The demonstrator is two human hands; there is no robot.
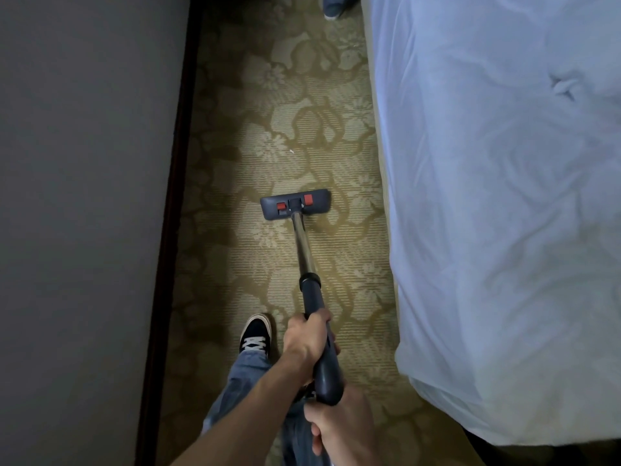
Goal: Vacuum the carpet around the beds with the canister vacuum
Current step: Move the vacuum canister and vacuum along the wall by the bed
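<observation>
A grey wall (84,196) with a dark baseboard (176,196) lines the left; another person's shoe (332,10) shows ahead.

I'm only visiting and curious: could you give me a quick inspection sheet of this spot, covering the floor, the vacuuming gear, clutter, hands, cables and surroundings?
Surface: patterned olive carpet, a strip between wall and bed.
Job's things: floor head flat on the carpet, on a metal wand running to a dark handle; canister not in view.
Clutter: one small white speck ahead of the floor head.
Hands: left hand grips the handle's upper part; right hand grips its lower end.
Cables: nothing seen.
Surroundings: grey wall with dark baseboard on the left; bed with white cover on the right; another person's shoe at the top edge.
</observation>
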